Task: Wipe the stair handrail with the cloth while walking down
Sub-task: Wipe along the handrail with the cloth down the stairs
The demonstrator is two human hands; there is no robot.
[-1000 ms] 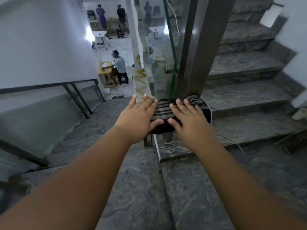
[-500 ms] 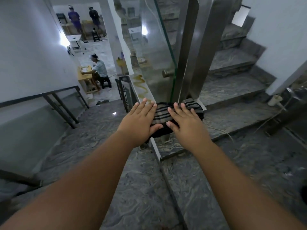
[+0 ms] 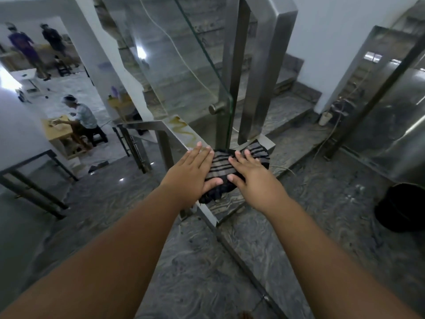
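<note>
A dark cloth with grey and black stripes lies on the flat steel handrail, at the foot of a tall steel post. My left hand presses flat on the cloth's left half, with its thumb hooked over the near edge. Pressed flat on the right half is my right hand, fingers spread. Beyond the hands the rail's top carries a yellow stain. Part of the cloth hangs over the rail's near side.
A glass panel rises behind the rail. Grey marble steps run down to the left, beside a black railing. A black bin and a steel panel stand at right. Below, a person sits at a wooden table.
Both hands stay pressed on the cloth at the foot of the post. My view has swung, so the bin and steel panel at right now show.
</note>
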